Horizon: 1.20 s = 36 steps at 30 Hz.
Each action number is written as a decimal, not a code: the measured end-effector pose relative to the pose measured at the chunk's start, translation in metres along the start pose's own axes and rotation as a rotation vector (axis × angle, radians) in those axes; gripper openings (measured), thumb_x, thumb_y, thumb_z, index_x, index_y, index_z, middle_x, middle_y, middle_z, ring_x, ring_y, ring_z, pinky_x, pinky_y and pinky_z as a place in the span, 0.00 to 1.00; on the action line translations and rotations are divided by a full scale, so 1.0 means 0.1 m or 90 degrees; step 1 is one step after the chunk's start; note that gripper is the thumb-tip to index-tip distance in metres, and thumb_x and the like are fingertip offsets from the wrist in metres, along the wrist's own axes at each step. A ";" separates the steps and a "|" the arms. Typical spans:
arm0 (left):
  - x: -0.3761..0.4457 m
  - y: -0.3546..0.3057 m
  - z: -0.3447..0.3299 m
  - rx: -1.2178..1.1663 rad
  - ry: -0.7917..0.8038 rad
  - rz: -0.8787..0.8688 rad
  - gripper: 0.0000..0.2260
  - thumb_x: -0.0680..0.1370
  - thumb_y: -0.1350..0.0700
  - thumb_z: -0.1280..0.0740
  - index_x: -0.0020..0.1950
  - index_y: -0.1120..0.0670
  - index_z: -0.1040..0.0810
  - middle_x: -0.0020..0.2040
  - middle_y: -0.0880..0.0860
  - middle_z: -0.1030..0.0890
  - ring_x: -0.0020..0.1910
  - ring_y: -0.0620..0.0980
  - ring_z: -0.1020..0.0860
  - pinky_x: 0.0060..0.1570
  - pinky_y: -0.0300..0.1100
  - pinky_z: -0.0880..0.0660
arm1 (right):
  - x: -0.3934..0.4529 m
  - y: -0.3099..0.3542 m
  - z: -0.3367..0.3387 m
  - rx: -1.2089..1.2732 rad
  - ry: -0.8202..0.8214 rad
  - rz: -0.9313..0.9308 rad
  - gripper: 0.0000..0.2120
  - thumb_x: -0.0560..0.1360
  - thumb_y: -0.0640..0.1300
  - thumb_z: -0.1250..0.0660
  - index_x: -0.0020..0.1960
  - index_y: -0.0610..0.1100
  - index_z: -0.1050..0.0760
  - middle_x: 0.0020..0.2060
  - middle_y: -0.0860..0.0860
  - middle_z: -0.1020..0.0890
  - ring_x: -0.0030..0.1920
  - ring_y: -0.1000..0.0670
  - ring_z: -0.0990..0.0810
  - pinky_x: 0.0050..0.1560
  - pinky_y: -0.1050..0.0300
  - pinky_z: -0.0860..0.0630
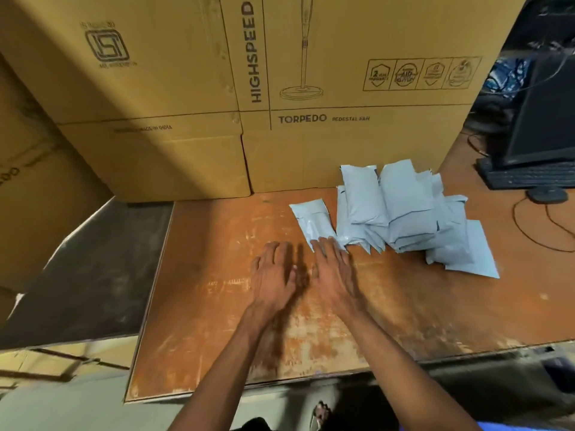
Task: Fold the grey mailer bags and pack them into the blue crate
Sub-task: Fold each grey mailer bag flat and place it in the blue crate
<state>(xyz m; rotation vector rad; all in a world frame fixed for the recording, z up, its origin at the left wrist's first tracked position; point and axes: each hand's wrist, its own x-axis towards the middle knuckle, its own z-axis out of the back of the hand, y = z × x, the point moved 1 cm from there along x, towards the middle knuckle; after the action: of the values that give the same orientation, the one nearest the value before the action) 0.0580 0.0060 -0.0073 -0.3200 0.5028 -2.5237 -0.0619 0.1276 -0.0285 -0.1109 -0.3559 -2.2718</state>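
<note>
Both hands are held flat with fingers straight: left hand (273, 272) on the table (202, 306), right hand (333, 269) touching the single folded bag (312, 220). More folded bags (401, 209) are stacked at two o'clock. No crate is seen. Creases should be pressed firmly before stacking.

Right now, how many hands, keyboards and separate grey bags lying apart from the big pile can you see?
Hands: 2, the left hand and the right hand
Keyboards: 1, the keyboard
Grey bags apart from the pile: 1, the single bag under the right fingertips
Total: 4
</note>
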 end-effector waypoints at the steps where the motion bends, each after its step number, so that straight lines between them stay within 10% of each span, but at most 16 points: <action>1: 0.02 -0.01 -0.02 -0.001 -0.001 0.006 0.28 0.76 0.45 0.43 0.76 0.52 0.32 0.72 0.53 0.31 0.69 0.56 0.28 0.67 0.55 0.31 | 0.04 -0.03 -0.03 0.005 0.004 0.007 0.31 0.72 0.38 0.28 0.74 0.42 0.29 0.71 0.43 0.25 0.74 0.38 0.29 0.69 0.43 0.28; 9: 0.18 0.03 -0.03 0.007 0.027 -0.006 0.26 0.80 0.48 0.39 0.76 0.53 0.34 0.74 0.55 0.33 0.72 0.56 0.31 0.70 0.56 0.33 | 0.22 -0.13 -0.01 -0.012 -0.029 0.007 0.24 0.61 0.32 0.19 0.55 0.41 0.19 0.50 0.46 0.17 0.52 0.45 0.18 0.52 0.51 0.20; 14: 0.26 0.15 0.06 -0.063 -0.015 -0.035 0.26 0.79 0.50 0.40 0.76 0.55 0.34 0.74 0.55 0.33 0.73 0.57 0.32 0.70 0.58 0.31 | 0.17 -0.09 0.10 0.154 -0.119 0.003 0.15 0.74 0.29 0.31 0.57 0.42 0.22 0.50 0.48 0.20 0.50 0.46 0.20 0.51 0.53 0.22; 19: 0.34 0.24 0.24 -0.126 -0.034 -0.171 0.30 0.77 0.51 0.35 0.78 0.54 0.34 0.77 0.56 0.33 0.80 0.58 0.39 0.75 0.62 0.37 | -0.02 0.06 0.40 0.373 -0.220 0.004 0.09 0.82 0.29 0.38 0.56 0.38 0.22 0.51 0.49 0.20 0.48 0.57 0.24 0.49 0.76 0.33; 24: 0.32 0.26 0.52 -0.076 0.034 -0.259 0.33 0.77 0.41 0.34 0.81 0.48 0.37 0.79 0.51 0.33 0.81 0.51 0.43 0.80 0.58 0.56 | -0.10 0.13 0.59 0.531 -0.170 -0.001 0.08 0.84 0.34 0.38 0.55 0.44 0.23 0.46 0.53 0.19 0.47 0.60 0.22 0.45 0.68 0.29; 29: 0.21 0.41 0.36 -0.069 0.158 -0.222 0.25 0.79 0.42 0.39 0.74 0.50 0.28 0.66 0.52 0.20 0.66 0.53 0.24 0.72 0.57 0.36 | -0.13 0.10 0.20 0.604 -0.118 -0.160 0.04 0.84 0.38 0.36 0.54 0.46 0.24 0.44 0.50 0.20 0.42 0.55 0.24 0.43 0.55 0.28; 36: -0.04 0.60 -0.06 -0.009 0.127 -0.194 0.23 0.83 0.48 0.44 0.77 0.53 0.30 0.71 0.55 0.24 0.72 0.57 0.30 0.71 0.57 0.34 | -0.51 0.08 -0.21 0.188 -0.132 -0.118 0.14 0.81 0.44 0.36 0.65 0.41 0.25 0.58 0.46 0.23 0.60 0.43 0.27 0.62 0.46 0.26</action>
<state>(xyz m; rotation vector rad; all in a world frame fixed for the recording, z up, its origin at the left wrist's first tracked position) 0.0872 -0.0370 -0.0377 -0.1597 0.5869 -2.8679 -0.0218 0.1532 -0.0572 -0.1670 -0.8371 -2.3653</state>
